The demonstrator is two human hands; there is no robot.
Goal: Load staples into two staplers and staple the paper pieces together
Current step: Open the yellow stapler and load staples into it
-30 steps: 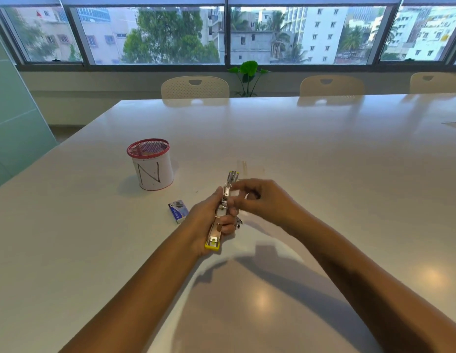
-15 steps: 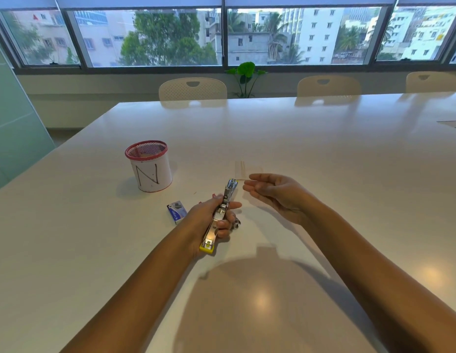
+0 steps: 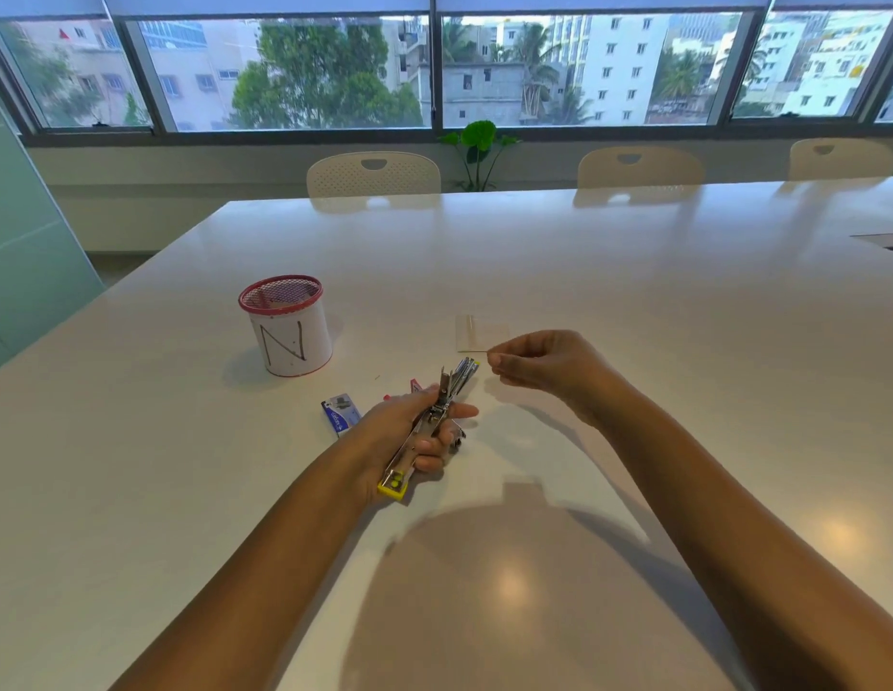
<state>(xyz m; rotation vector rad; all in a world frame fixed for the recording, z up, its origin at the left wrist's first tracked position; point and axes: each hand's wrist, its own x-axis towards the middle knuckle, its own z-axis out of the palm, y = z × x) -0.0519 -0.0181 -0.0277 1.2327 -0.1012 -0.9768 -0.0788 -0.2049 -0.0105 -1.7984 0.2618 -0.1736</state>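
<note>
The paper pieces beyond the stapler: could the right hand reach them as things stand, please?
Probably yes: the right hand hovers just beside the paper pieces, with bare table around and nothing between, though its fingers are curled as if pinching something small.

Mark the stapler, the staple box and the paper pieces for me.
stapler [image 3: 437, 416]: head view, on its metal body above the left hand's fingers.
staple box [image 3: 340, 414]: head view, on its blue top face.
paper pieces [image 3: 479, 331]: head view, on the pale sheet's middle, beyond the right hand.
</note>
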